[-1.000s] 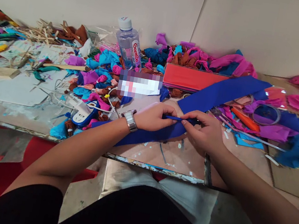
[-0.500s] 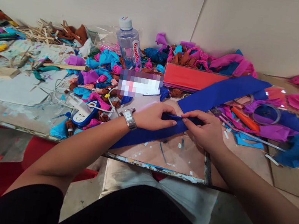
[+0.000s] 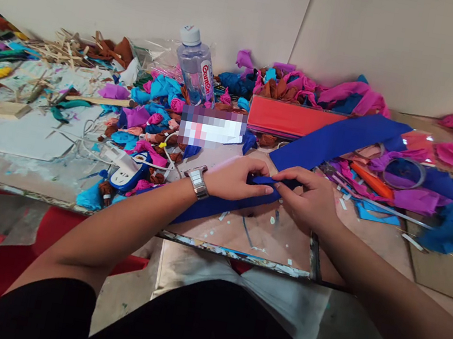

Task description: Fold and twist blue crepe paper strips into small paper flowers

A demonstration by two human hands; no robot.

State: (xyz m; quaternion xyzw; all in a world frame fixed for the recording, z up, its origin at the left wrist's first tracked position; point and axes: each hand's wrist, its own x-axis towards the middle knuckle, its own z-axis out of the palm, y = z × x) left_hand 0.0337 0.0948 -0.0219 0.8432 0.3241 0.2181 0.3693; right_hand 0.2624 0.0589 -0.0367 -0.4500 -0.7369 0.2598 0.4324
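Note:
A long strip of dark blue crepe paper (image 3: pixel 323 143) runs diagonally over the tabletop, from the upper right down under my wrists. My left hand (image 3: pixel 239 179) pinches a folded part of the blue paper between thumb and fingers. Close beside it, my right hand (image 3: pixel 307 195) grips the same fold, thumb and index finger pressed together. The fingertips of both hands almost meet at the fold. Behind the strip lies a flat red-orange stack of paper (image 3: pixel 292 120).
A water bottle (image 3: pixel 196 73) stands beyond my hands, near a blurred-out phone (image 3: pixel 213 131). To the left are a white-and-blue power strip (image 3: pixel 126 175) and crumpled coloured paper (image 3: pixel 164 88). On the right lie an orange cutter (image 3: pixel 371 180) and a tape roll (image 3: pixel 404 174).
Both hands have shifted very slightly at the fold, and the left wrist sits a little farther right. The rest of the table looks the same.

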